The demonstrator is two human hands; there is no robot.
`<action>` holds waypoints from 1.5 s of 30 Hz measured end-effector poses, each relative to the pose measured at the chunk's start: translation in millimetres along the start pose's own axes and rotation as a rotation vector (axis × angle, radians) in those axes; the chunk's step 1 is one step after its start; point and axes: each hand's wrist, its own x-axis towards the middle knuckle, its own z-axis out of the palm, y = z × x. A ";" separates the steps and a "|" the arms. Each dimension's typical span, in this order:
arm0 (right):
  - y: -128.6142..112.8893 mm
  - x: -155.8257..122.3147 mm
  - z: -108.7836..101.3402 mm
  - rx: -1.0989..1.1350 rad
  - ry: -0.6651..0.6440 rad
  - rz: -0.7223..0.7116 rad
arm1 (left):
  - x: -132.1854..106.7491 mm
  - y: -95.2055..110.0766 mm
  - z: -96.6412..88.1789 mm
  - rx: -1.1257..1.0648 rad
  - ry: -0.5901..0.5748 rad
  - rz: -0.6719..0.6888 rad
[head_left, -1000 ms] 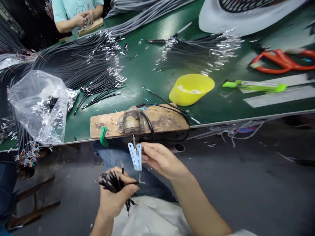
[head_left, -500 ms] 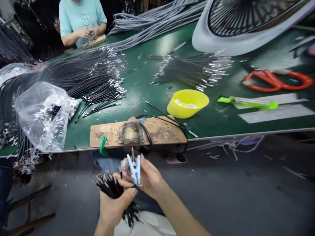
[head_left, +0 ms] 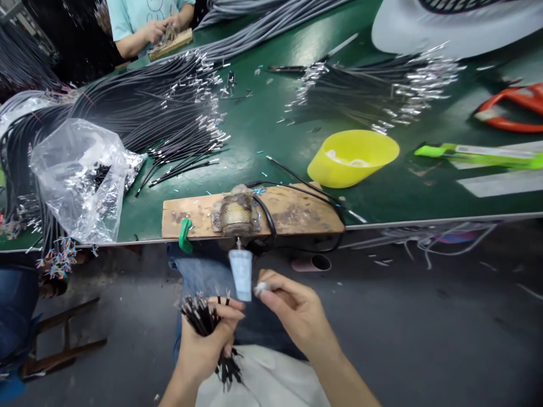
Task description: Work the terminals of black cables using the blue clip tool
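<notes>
My left hand [head_left: 203, 345] is closed round a bundle of short black cables [head_left: 199, 316], their bare wire ends up and the other ends hanging below. Two cable ends stand apart between its fingers. My right hand [head_left: 292, 305] is pinched, just right of a light blue clothespin [head_left: 241, 276] and apart from it. A small whitish piece [head_left: 262, 288] shows at its fingertips; whether it is worn or held I cannot tell. The clothespin hangs from the shaft of a small motor [head_left: 236, 213] fixed on a wooden board [head_left: 297, 210], and looks blurred.
A green clamp [head_left: 185, 236] sits on the board's left. On the green table [head_left: 250, 130] lie a plastic bag [head_left: 76, 175], bundles of black cable [head_left: 148, 107], a yellow cup [head_left: 352, 164], a green cutter [head_left: 475, 154] and orange-handled scissors [head_left: 513, 107]. Across it, a person's hands [head_left: 163, 31] work.
My right hand has moved right, away from the clothespin, which it was touching before. The clothespin now appears turned and blurred. My left hand still holds the cables; the view has shifted.
</notes>
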 end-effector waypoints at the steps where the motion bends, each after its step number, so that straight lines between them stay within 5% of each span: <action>1: -4.6 -1.3 1.8 -0.104 -0.013 -0.106 | -0.4 -3.2 -0.6 0.007 -0.005 -0.024; 4: -17.6 -2.8 10.9 -0.396 -0.130 -0.324 | -2.0 -11.1 -4.9 0.033 0.047 -0.062; 7: -22.5 -2.5 19.6 -0.505 -0.209 -0.385 | -3.5 -15.3 -8.0 0.033 0.151 -0.068; 14: -6.6 -6.7 33.2 -0.394 0.053 -0.467 | -2.7 -22.4 4.5 -0.123 0.127 -0.079; 22: 8.2 -9.0 25.7 0.082 -0.170 0.017 | -0.2 -25.2 0.5 -0.296 -0.047 -0.133; 32: -4.3 -3.5 28.8 0.084 -0.148 -0.001 | 1.2 -28.0 1.3 -0.302 -0.121 -0.158; 34: -2.0 -7.2 33.7 0.017 -0.064 -0.089 | 2.0 -27.1 4.5 -0.282 -0.105 -0.115; 37: 2.9 -12.4 35.1 -0.273 0.133 -0.465 | 2.2 -24.9 6.3 -0.229 -0.071 -0.083; 40: 4.8 -12.3 30.3 -0.479 0.169 -0.775 | 1.4 -21.5 3.4 -0.167 -0.054 -0.076; 42: 2.9 -9.1 26.2 -0.406 0.069 -0.661 | 1.8 -16.6 0.2 -0.125 -0.052 -0.044; 45: -3.9 -1.2 18.5 -0.003 -0.259 -0.116 | 5.1 -4.5 -2.9 -0.046 -0.069 0.065</action>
